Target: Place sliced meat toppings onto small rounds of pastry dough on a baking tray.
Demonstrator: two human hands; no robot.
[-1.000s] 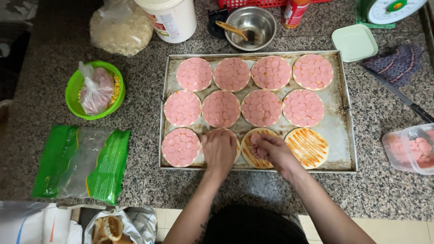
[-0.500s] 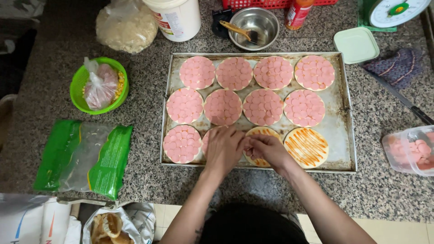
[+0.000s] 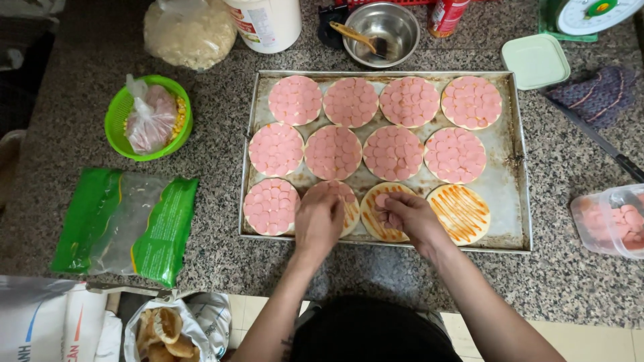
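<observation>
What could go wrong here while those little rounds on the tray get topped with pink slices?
The left hand rests on a half-covered round, so it might nudge slices out of place. The right hand works over a sauced round and could smear the sauce. The tray sits close to the counter's front edge, so a bump could possibly shift it.

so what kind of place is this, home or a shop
Probably a small food-prep kitchen, home or shop I cannot tell: a speckled granite counter, a worn metal baking tray of mini pizza bases topped with sausage slices, and a kitchen scale.
</observation>
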